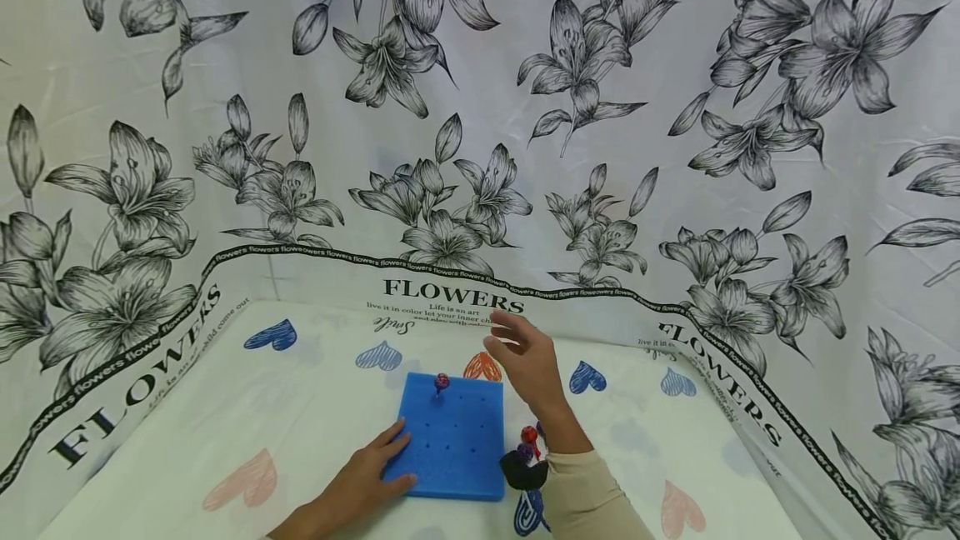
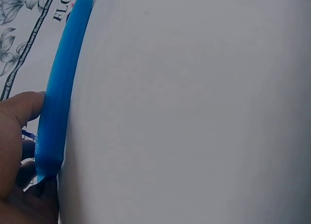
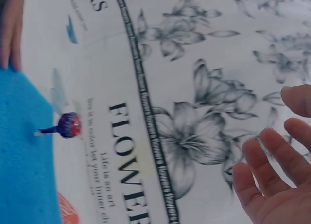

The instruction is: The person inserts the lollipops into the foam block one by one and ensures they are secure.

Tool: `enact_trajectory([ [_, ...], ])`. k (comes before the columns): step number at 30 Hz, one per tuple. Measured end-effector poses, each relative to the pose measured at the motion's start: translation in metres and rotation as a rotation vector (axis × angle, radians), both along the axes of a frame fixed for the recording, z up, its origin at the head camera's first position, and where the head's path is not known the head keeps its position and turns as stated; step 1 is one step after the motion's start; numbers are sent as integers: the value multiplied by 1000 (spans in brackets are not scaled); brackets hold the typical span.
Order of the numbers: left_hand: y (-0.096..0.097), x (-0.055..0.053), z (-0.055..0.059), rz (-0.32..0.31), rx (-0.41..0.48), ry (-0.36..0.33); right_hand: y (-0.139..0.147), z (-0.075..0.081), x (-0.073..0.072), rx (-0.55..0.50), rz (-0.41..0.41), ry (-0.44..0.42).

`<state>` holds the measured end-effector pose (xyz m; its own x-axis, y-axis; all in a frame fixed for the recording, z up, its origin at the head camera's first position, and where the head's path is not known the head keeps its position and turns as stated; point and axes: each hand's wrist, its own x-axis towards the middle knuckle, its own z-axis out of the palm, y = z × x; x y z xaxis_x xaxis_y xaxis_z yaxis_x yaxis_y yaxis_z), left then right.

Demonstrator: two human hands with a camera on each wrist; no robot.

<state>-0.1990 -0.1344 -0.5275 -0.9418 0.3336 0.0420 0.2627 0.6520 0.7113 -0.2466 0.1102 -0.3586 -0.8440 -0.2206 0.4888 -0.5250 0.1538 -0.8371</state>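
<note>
A square blue foam board (image 1: 457, 457) with rows of small holes lies on the cloth. One lollipop (image 1: 442, 382) with a red and purple wrapper stands upright near its far left corner; the right wrist view shows its dark stick at the board. Along the board's left side rests my left hand (image 1: 367, 469), thumb and fingers spread on the edge and top face. My right hand (image 1: 528, 357) hangs in the air beyond the board's far right corner, fingers loosely bent and apart, with nothing in them. The lollipop is nearest to it in the right wrist view.
Right of the board, a black cup (image 1: 517, 472) holds several wrapped lollipops (image 1: 529, 435), partly covered by my right forearm. A white tablecloth (image 1: 315, 382) with printed hearts lies underneath. White flower-print curtains (image 1: 480, 215) rise behind and at both sides.
</note>
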Motion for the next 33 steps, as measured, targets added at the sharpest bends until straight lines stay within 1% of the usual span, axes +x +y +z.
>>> enact_trajectory([
  [6, -2, 0, -1, -4, -1, -4, 20, 12, 17, -17, -28, 44],
  [12, -1, 0, -1, -7, 6, -19, 36, 15, 34, -27, -30, 64],
  [14, -1, 0, -2, -5, 5, -25, 42, 11, 35, -29, -36, 92],
  [19, 0, 1, -4, -2, 8, -27, 58, -4, 32, -46, -42, 158],
  [20, 0, 1, -3, -1, 8, -27, 61, -3, 34, -46, -42, 159],
  [21, 0, 1, -3, 0, 8, -25, 65, -6, 33, -50, -44, 164],
  [26, -1, 0, -4, 7, -6, -12, 81, -9, 38, -57, -88, 169],
  [30, -2, 0, -5, 9, -7, 1, 93, -15, 41, -84, -140, 144],
  [33, -2, 1, -4, 10, -1, -5, 101, -22, 42, -98, -189, 114],
])
